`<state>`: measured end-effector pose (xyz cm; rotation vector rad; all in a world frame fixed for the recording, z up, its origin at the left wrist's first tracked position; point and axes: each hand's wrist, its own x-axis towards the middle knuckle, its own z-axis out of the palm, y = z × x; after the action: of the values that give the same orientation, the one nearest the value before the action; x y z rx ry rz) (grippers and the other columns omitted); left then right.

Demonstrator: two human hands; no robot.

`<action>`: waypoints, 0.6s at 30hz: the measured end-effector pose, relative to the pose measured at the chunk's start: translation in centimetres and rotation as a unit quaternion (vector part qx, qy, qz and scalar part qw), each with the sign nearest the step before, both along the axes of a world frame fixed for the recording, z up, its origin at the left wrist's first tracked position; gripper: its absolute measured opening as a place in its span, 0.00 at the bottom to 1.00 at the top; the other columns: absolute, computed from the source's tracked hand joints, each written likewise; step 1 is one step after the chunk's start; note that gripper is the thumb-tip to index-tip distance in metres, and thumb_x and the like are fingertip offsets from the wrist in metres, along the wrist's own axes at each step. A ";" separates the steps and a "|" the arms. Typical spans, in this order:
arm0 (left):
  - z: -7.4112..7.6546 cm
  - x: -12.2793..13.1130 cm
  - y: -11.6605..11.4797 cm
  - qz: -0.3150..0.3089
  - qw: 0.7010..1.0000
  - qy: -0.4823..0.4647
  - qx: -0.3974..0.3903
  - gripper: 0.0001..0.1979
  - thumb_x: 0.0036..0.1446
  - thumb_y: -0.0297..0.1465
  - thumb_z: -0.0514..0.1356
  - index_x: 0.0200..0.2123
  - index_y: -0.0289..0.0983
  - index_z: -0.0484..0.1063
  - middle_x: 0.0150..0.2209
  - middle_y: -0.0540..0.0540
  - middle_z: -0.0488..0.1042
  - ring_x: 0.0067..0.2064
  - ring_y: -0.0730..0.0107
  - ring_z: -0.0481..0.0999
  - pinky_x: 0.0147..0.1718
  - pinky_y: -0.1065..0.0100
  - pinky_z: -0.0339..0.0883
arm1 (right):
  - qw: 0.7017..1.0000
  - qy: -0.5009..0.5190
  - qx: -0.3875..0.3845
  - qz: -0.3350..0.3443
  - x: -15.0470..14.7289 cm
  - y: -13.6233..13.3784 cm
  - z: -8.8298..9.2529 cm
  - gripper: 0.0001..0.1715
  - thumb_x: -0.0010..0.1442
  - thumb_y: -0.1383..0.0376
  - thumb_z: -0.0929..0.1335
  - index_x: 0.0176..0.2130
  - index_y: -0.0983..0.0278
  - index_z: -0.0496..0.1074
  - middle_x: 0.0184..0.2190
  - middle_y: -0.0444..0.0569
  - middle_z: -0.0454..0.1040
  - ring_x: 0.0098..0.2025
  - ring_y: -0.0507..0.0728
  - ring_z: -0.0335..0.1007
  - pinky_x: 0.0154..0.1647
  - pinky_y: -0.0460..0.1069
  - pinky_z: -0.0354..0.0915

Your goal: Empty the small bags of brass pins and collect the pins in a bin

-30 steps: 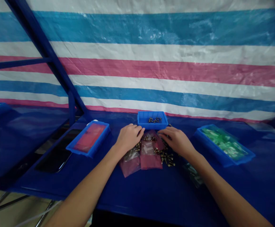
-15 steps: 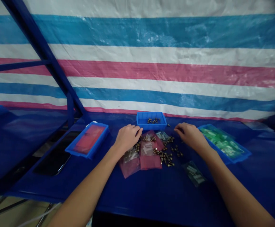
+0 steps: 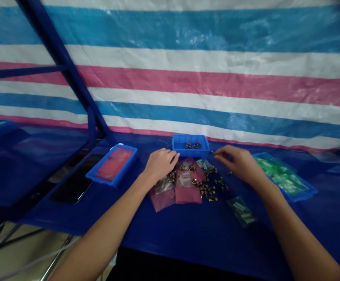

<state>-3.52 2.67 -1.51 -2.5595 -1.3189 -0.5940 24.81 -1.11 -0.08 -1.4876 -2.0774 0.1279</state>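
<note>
My left hand [image 3: 160, 166] lay loosely curled at 12 o'clock, nothing visible in it, its fingertips just beside the small blue tray [image 3: 191, 141] that held a few brass fittings [image 3: 193, 145]. My right hand [image 3: 236, 164] hung a little to the right of that tray, thumb and forefinger drawn nearly together at a tiny brass piece [image 3: 212, 152]; I cannot tell whether it had hold. Parts this small want a fingertip pinch, not a sweep. More loose brass fittings [image 3: 207, 192] lay beside pink plastic bags [image 3: 185, 191]. The blue surface [image 3: 187, 238] carried a red-packed tray [image 3: 113, 166] at 11 o'clock, a phone [image 3: 76, 177] at 10 and a green-packed tray [image 3: 285, 179] at 2. A striped tarpaulin [image 3: 170, 82] hung behind.
</note>
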 end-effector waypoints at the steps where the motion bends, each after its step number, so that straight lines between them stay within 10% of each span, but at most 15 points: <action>1: 0.1 0.0 0.0 -0.001 1.000 -0.004 0.003 0.21 0.69 0.37 0.46 0.33 0.37 0.75 0.31 0.46 0.78 0.37 0.64 0.75 0.31 0.67 0.62 | 0.998 0.041 0.050 -0.026 -0.7 0.2 0.0 0.12 0.62 0.60 0.66 0.43 0.62 0.74 0.34 0.48 0.76 0.34 0.55 0.70 0.36 0.49 0.64; 8: 0.2 -0.1 -0.1 0.009 1.000 -0.011 -0.002 0.20 0.68 0.37 0.47 0.33 0.37 0.75 0.30 0.45 0.77 0.36 0.64 0.74 0.30 0.67 0.63 | 0.984 0.096 0.140 -0.061 -3.1 0.8 -1.6 0.21 0.62 0.60 0.67 0.54 0.62 0.70 0.32 0.46 0.71 0.31 0.53 0.66 0.34 0.48 0.64; 18: -0.1 -0.2 0.2 0.012 1.000 -0.008 -0.001 0.20 0.68 0.37 0.47 0.32 0.37 0.75 0.31 0.45 0.78 0.37 0.64 0.74 0.31 0.67 0.62 | 0.989 0.039 0.110 -0.090 -1.2 0.1 -1.8 0.11 0.64 0.62 0.65 0.43 0.63 0.73 0.31 0.46 0.73 0.31 0.54 0.68 0.34 0.49 0.63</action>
<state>-3.70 2.86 -1.58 -2.5416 -1.3545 -0.6099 23.64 -0.97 -1.86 -1.4989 -1.8217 -0.1083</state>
